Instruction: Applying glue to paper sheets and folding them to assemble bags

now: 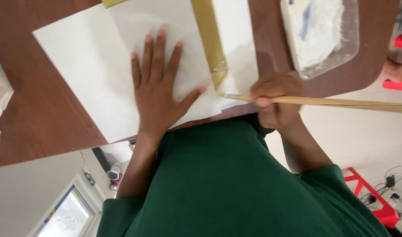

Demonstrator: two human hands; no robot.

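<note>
On a reddish-brown wooden table with a smooth, faintly grained top, seen upside down from a head camera, lies a large sheet of matte white paper, its near corner reaching the table's edge closest to the person. A second, thinner white sheet rests on top of it, slightly crinkled. The left hand presses flat on this upper sheet, palm down, fingers spread wide and straight, thumb angled out toward the brush. A flat, glossy strip of olive-gold tape or ribbon crosses the paper just beside the thumb and ends in a pointed tip. The right hand sits at the table's near edge, fingers curled tight around a long, slender, pale wooden brush held almost level; its small bristled tip touches the paper's edge, between the two hands and just below the strip's tip. Toward the far right corner of the table stands a clear plastic tray holding a lumpy white paste. The person wears a dark green shirt.
</note>
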